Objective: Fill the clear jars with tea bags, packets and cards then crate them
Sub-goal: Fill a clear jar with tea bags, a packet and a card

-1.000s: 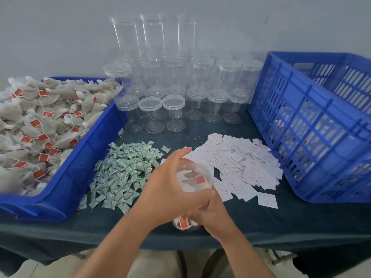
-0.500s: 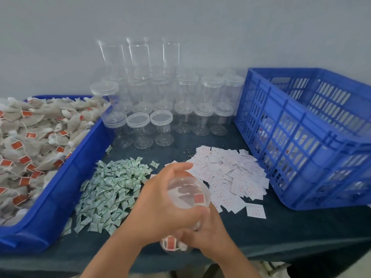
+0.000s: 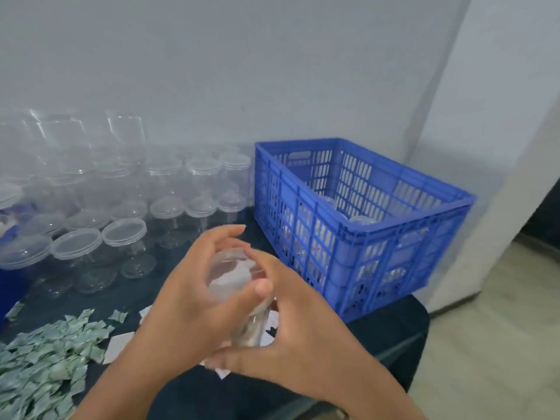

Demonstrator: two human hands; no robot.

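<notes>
**Head view: a filled jar held in both hands beside the crate**

Head view. A clear jar (image 3: pixel 233 277) is held in the air over the front of the bench (image 3: pixel 394 331), tilted so that its lid faces the camera. It sits just left of the blue crate (image 3: pixel 363 231) and touches neither it nor the bench. The left hand (image 3: pixel 181 301) cups the lid end, its fingers (image 3: pixel 225 234) arched over the far rim and its thumb pressed against the near rim. The right hand (image 3: pixel 303 334) grips the jar's body lower down, with its fingers (image 3: pixel 268 262) curled round the wall. White and reddish patches show through the lid, but blur hides what they are.

The crate stands at the right end of the bench, and the tops of several clear jars (image 3: pixel 360 221) show inside it. Rows of empty lidded jars (image 3: pixel 127 231) stand upright at the back left, with taller stacks behind them against the wall (image 3: pixel 272 71). A heap of green packets (image 3: pixel 45 371) lies at the front left. A few white cards (image 3: pixel 119 344) show beside that heap and under the hands. A dark cloth covers the bench, and pale floor (image 3: pixel 485 359) lies to its right.
</notes>
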